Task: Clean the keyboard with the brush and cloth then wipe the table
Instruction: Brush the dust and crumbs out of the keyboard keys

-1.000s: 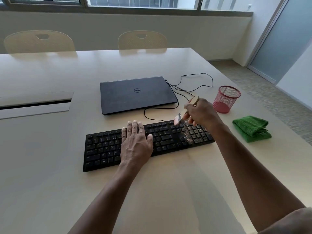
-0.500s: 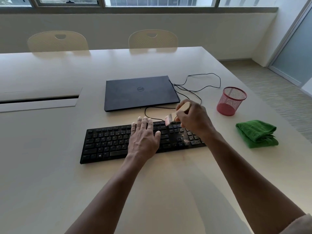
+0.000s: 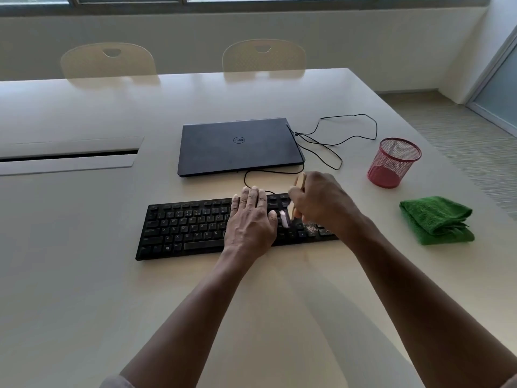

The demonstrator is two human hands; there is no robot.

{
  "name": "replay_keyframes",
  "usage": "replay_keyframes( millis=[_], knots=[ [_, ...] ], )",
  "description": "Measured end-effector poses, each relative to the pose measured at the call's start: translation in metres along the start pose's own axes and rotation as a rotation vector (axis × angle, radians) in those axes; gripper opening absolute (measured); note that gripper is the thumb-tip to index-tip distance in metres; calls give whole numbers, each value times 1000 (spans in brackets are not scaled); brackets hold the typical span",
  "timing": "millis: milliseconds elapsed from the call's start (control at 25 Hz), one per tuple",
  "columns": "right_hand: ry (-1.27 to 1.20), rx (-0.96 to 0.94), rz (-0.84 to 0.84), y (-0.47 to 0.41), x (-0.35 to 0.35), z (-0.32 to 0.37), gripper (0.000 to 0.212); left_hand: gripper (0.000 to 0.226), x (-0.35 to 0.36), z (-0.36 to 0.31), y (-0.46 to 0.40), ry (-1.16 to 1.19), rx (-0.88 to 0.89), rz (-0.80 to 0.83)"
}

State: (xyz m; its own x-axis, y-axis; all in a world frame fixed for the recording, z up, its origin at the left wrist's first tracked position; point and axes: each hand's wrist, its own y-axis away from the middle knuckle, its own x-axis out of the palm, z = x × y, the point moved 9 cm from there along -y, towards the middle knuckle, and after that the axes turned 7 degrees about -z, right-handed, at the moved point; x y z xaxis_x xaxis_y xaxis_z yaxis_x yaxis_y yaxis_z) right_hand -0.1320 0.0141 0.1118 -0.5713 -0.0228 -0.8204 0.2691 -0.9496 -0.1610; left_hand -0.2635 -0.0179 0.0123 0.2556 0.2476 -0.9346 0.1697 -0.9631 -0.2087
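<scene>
Right hand [image 3: 321, 203] grips the wooden brush [image 3: 296, 200], bristles now swept down from the keyboard [image 3: 195, 228] back row onto mid-right keys beside the crumbs [image 3: 311, 227], left hand [image 3: 251, 219] flat pinning it, brushing ongoing, green cloth [image 3: 436, 219] untouched at right.

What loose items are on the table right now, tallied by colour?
Black: 2, keyboard and laptop
Green: 1, cloth
Red: 1, mesh cup
Wood: 1, brush held in the right hand
Total: 5
</scene>
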Motion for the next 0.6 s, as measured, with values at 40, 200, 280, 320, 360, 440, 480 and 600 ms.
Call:
replay_keyframes(
  millis=[40,200,280,320,360,440,480,600],
  knots=[
    [-1,11,10,1,-3,-2,22,64,0,0,0,-3,-1,0],
    [-67,-27,-104,7,-13,0,20,64,1,1,1,-4,-5,9],
    [-43,-16,-46,17,-3,-2,24,64,1,1,1,-4,-3,8],
    [-32,7,-10,22,0,-5,24,64,1,1,1,-3,0,10],
    [-35,36,16,26,0,-10,24,64,1,1,1,-4,3,11],
    [-73,73,17,31,-7,-14,21,63,1,1,0,-2,10,11],
    [-101,66,-4,31,-11,-13,20,63,2,1,1,0,10,11],
    [-155,56,-24,36,-10,-11,20,63,1,2,0,16,12,20]
  ],
)
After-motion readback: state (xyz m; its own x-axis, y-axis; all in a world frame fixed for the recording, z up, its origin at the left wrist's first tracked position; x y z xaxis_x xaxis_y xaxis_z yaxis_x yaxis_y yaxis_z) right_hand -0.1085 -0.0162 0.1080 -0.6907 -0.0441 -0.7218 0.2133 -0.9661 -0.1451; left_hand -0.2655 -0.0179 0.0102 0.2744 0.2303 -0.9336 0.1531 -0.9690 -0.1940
